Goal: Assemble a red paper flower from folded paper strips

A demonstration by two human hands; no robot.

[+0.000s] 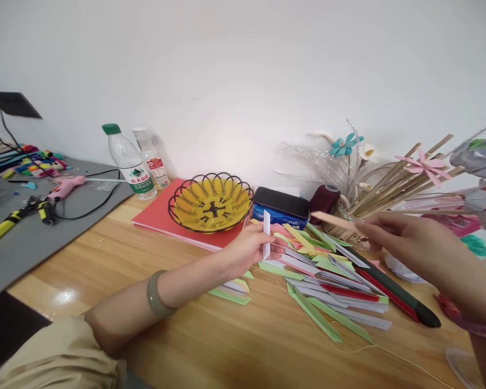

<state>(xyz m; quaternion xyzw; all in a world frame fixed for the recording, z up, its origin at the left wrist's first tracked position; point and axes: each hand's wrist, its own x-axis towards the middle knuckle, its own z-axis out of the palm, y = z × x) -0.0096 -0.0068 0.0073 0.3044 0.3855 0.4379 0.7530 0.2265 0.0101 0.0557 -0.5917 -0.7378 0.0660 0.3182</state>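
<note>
My left hand (247,246) pinches a folded white paper strip (267,232) upright between thumb and fingers, above the table's middle. On the right, my right hand (400,235) grips one end of a flat wooden stick (334,220), whose free end points left toward the paper strip. The stick and the strip are apart. Below and between both hands lies a loose pile of folded paper strips (332,286) in green, white, yellow and red. A few more strips (230,292) lie under my left wrist.
A yellow woven basket (210,208) sits on a red folder (156,216), with two bottles (132,167) behind. A black-and-red cutter-like tool (405,297) lies beside the pile. Craft flowers and sticks (389,189) stand back right. A pink glue gun (67,186) rests on the grey mat (93,200).
</note>
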